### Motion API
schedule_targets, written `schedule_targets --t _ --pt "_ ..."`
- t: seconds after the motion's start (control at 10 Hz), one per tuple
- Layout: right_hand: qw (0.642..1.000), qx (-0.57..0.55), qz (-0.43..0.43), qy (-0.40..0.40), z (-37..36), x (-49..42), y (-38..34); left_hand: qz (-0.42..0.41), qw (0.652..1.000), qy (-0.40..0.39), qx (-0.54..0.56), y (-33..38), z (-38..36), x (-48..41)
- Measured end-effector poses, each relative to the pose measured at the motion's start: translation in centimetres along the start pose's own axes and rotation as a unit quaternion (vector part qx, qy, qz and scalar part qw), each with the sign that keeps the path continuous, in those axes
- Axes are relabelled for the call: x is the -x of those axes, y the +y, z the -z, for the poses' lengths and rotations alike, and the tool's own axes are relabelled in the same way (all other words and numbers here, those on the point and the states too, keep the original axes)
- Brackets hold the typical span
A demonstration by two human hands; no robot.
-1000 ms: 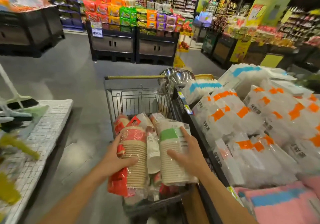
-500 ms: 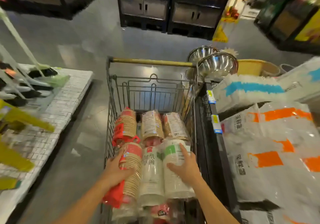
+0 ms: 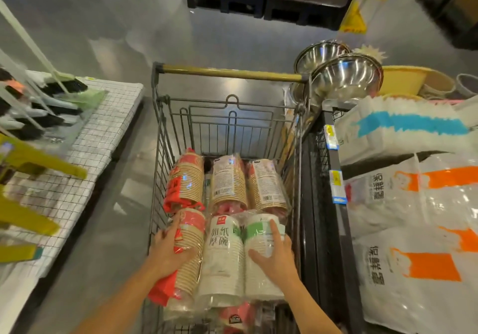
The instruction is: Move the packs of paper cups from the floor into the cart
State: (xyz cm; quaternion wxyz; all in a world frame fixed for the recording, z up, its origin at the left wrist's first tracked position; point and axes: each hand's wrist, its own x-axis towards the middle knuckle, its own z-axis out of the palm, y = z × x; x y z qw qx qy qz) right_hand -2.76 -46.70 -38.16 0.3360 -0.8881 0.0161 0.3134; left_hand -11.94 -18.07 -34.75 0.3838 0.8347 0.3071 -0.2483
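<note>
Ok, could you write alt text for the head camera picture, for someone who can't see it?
A person's left hand grips a red pack of paper cups and the right hand rests on a green-banded pack, inside a wire cart in a shop aisle.

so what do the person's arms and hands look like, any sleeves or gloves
Both are bare: no glove, ring or watch shows on the left hand or the right hand. The left forearm and right forearm are uncovered too; no sleeve comes into view before the picture's bottom edge.
</note>
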Motion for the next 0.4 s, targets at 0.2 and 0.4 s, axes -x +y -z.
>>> schedule_targets --t 0.2,0.4 --pt "1.0 0.022 0.022 0.005 0.3 1.8 -0.8 -0.007 0.999 -0.024 -0.037 -0.1 1.1 0.9" --pt "0.997 0.04 0.045 0.044 0.9 5.5 -2.9 -0.081 0.99 -0.015 -0.116 0.8 3.1 4.9"
